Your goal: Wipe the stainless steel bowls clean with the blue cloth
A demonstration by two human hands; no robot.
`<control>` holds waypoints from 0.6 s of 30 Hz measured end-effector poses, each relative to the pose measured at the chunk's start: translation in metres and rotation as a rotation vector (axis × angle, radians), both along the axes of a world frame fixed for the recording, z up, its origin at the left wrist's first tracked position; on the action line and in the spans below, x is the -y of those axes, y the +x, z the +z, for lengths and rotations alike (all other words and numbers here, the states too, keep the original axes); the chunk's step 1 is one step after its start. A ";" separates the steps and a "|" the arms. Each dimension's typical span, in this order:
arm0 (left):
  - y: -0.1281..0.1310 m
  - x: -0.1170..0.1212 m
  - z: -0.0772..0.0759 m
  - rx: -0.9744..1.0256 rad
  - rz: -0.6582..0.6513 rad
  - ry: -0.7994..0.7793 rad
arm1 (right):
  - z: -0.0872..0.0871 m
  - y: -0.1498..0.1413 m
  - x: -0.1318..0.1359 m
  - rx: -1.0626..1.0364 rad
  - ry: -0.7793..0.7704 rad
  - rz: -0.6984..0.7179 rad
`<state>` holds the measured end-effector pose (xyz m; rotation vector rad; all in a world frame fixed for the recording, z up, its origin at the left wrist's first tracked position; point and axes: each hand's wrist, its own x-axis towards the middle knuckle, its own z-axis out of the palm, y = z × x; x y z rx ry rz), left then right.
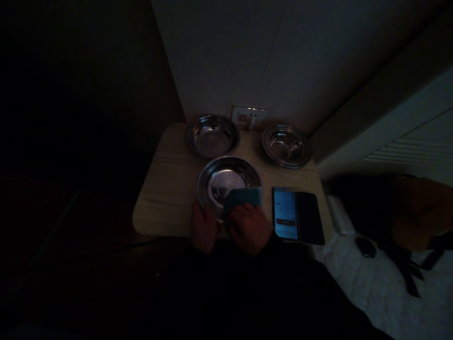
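A shiny steel bowl (221, 182) sits near the front edge of a small pale wooden table (166, 189). My left hand (203, 229) is closed on the bowl's near rim. My right hand (249, 226) presses a blue cloth (244, 197) into the bowl's right side, fingers curled over the cloth. Two more steel bowls stand behind, one at back left (212, 136) and one at back right (286, 145). The room is very dark.
A lit phone (285, 213) and a dark phone (310, 218) lie side by side on the table's right front. A wall socket (247, 116) is behind the bowls. White bedding (371, 278) with dark objects lies to the right.
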<state>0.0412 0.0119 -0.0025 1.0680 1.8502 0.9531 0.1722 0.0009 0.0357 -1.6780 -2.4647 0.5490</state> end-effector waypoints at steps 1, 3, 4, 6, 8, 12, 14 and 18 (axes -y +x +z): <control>0.000 0.001 0.001 0.046 -0.007 -0.029 | 0.000 0.003 0.001 0.000 0.000 -0.009; 0.002 0.003 0.002 0.083 -0.003 -0.061 | -0.001 0.007 0.001 -0.008 -0.011 -0.033; 0.003 0.004 0.003 0.069 0.008 -0.056 | -0.001 0.008 0.001 -0.017 -0.021 -0.045; 0.004 0.003 0.004 0.008 0.037 -0.030 | -0.002 0.008 0.001 -0.036 -0.039 -0.060; 0.004 0.003 0.003 -0.030 0.048 -0.008 | -0.002 0.005 0.000 -0.051 -0.044 -0.059; 0.004 0.002 0.001 0.035 0.023 -0.015 | -0.003 0.008 0.001 -0.044 -0.045 -0.068; 0.005 0.003 0.002 0.090 0.018 -0.047 | -0.003 0.011 0.002 -0.035 -0.049 -0.093; 0.007 0.002 0.001 0.059 0.041 -0.035 | 0.000 0.007 0.000 -0.056 -0.068 -0.094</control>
